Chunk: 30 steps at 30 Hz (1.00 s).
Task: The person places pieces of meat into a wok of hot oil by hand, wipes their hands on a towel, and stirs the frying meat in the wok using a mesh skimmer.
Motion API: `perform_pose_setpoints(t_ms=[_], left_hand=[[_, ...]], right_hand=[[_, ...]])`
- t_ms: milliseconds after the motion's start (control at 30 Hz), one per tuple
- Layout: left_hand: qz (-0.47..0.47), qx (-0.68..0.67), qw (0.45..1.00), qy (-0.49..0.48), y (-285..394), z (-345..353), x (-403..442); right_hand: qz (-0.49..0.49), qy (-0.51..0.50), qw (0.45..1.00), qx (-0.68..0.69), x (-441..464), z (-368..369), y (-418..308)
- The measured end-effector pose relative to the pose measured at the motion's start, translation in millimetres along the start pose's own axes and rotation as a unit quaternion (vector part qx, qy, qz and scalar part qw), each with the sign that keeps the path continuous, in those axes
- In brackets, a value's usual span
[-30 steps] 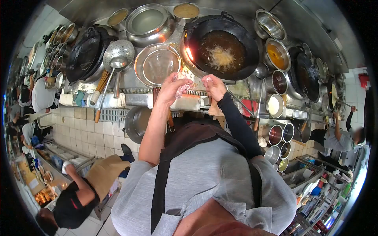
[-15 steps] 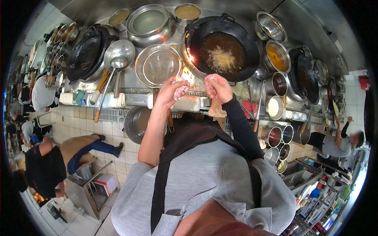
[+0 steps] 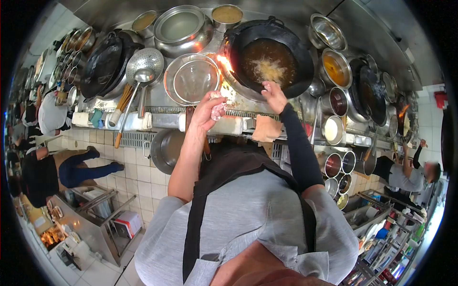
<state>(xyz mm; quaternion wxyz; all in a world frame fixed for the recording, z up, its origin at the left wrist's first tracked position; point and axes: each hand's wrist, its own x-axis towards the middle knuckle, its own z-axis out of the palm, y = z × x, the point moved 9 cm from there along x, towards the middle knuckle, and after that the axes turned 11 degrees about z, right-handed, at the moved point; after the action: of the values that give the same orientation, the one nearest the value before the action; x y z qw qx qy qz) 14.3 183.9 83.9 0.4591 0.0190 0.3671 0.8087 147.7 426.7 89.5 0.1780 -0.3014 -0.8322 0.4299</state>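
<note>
My left hand (image 3: 208, 114) is closed around pale pink, white-coated raw meat pieces (image 3: 219, 110), in front of the wire strainer. My right hand (image 3: 274, 98) reaches over the near rim of a large black wok (image 3: 301, 71); its fingers point at the oil, slightly apart, with no piece visible in them. Inside the wok, pale food (image 3: 268, 70) bubbles in brown oil (image 3: 255, 53). Flames (image 3: 224, 63) rise at the wok's left side.
A round wire strainer (image 3: 194, 82) rests left of the wok, beside a perforated skimmer (image 3: 143, 64). Metal pots with sauces, including an orange one (image 3: 335, 70), stand to the right. A folded tan cloth (image 3: 266, 128) lies at the counter edge. Co-workers are at both sides.
My right hand has moved forward and right to the wok's rim, and the piece at its fingertips no longer shows. The left hand stays nearly still. A co-worker at left has shifted further left.
</note>
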Motion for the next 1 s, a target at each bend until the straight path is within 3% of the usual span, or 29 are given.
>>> perform_pose_setpoints(t_ms=[33, 67, 167, 200, 300, 400, 433, 500, 567, 667, 767, 800, 867, 1000], left_hand=[[0.004, -0.027, 1.000, -0.009, 0, 0, 1], [0.008, -0.054, 0.998, -0.019, 1, 1, 1], [-0.014, -0.090, 0.996, -0.021, 6, 13, -6], [-0.032, -0.086, 0.995, -0.033, 7, 21, -10], [-0.056, -0.057, 0.995, -0.063, 8, 30, -14], [-0.046, 0.017, 0.996, -0.076, -2, 21, -11], [-0.051, 0.052, 0.995, -0.074, -5, 21, -11], [-0.052, 0.111, 0.990, -0.076, -8, 26, -9], [-0.041, 0.160, 0.983, -0.078, -5, 32, -10], [-0.025, 0.202, 0.978, -0.042, -2, 25, -5], [-0.008, 0.210, 0.974, -0.084, 2, 34, -7], [-0.014, 0.197, 0.976, -0.093, 4, 37, -9], [-0.029, 0.171, 0.978, -0.112, 9, 43, -15], [-0.038, 0.094, 0.982, -0.159, 6, 47, -16]], right_hand=[[-0.109, 0.070, 0.983, -0.132, -1, -9, -8], [-0.028, 0.016, 0.991, -0.130, 10, -12, 13], [0.057, 0.046, 0.957, -0.280, 20, -32, 33], [0.089, 0.037, 0.957, -0.275, 22, -34, 45], [0.067, 0.008, 0.950, -0.305, 15, -27, 35], [-0.009, -0.061, 0.990, -0.124, -10, 2, -37], [0.054, -0.155, 0.982, 0.090, -22, 26, -51], [0.064, -0.262, 0.939, 0.216, -49, 49, -116], [-0.068, -0.245, 0.966, 0.054, -56, 52, -150], [-0.093, -0.174, 0.980, -0.020, -56, 57, -139], [-0.041, -0.143, 0.988, 0.026, -53, 52, -130], [0.023, -0.179, 0.977, 0.114, -51, 57, -120], [0.152, -0.244, 0.915, 0.283, -55, 67, -100], [0.186, -0.286, 0.825, 0.451, -58, 67, -100]])
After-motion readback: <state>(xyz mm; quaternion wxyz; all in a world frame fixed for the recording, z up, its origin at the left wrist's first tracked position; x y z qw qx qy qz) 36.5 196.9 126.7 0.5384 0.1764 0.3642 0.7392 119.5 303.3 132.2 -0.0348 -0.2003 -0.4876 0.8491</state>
